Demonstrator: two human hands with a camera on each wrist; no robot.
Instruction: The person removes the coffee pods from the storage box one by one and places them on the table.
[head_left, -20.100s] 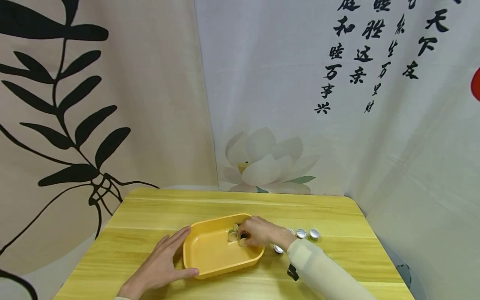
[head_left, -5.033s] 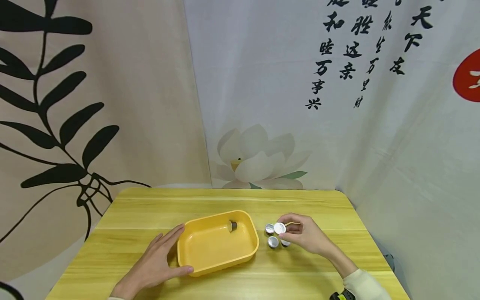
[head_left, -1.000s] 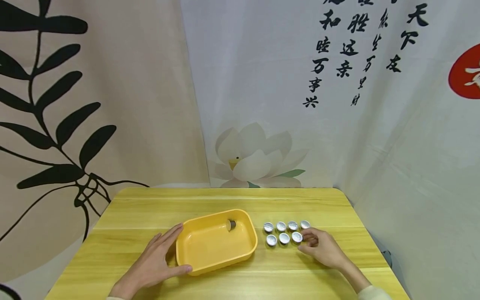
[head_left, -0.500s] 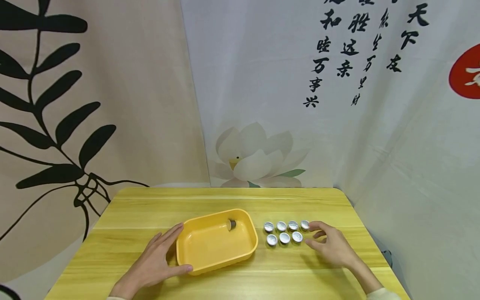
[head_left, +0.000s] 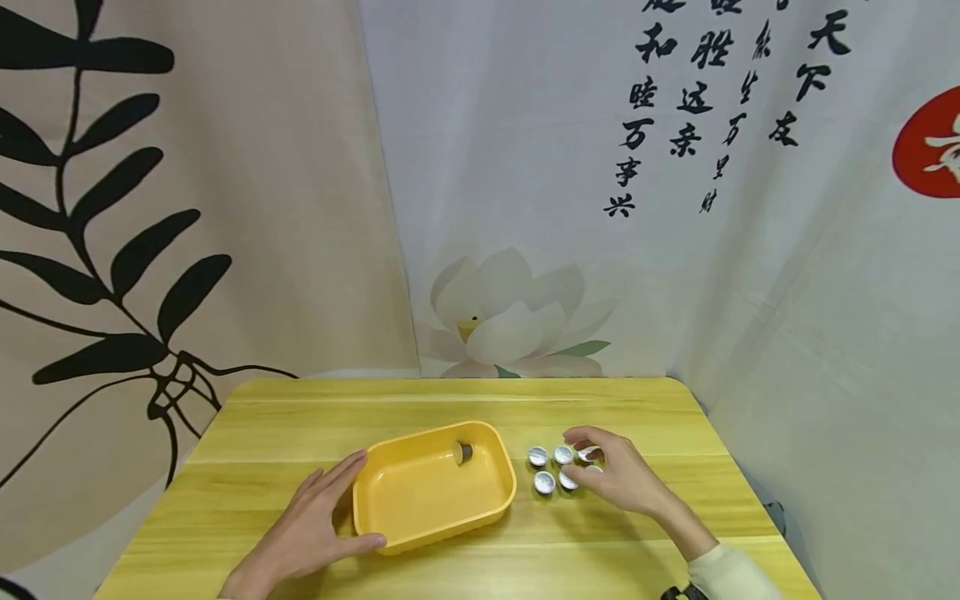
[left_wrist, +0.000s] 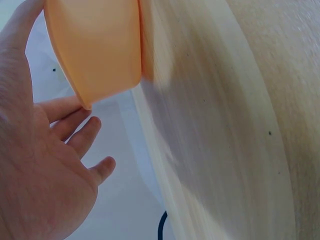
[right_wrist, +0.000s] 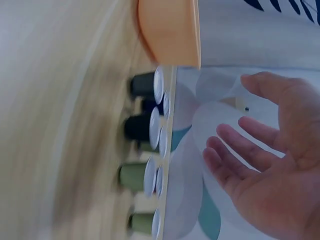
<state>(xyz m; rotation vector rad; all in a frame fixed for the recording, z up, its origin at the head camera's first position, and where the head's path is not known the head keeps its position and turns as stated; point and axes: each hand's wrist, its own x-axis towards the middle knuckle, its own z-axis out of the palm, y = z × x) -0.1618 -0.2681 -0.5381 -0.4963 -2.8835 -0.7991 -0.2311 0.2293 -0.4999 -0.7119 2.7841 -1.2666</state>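
My left hand rests against the left end of a yellow tray, its fingers at the far corner and its thumb at the near rim. In the left wrist view, fingertips touch the tray's corner. One coffee capsule lies on its side inside, near the back wall. Right of the tray, several foil-lidded coffee capsules stand upright in two rows. My right hand hovers over their right part, fingers spread and holding nothing, hiding some of them. The right wrist view shows green and dark capsules beside that hand.
Everything stands on a light wooden table. Its far edge meets a hanging cloth printed with leaves, a lotus and writing. A dark band shows at my right wrist.
Over the last half second my right hand moved left over the capsule rows. Since 20 seconds ago, capsules have gone from tray to table, leaving one inside. My left hand stays at the tray.
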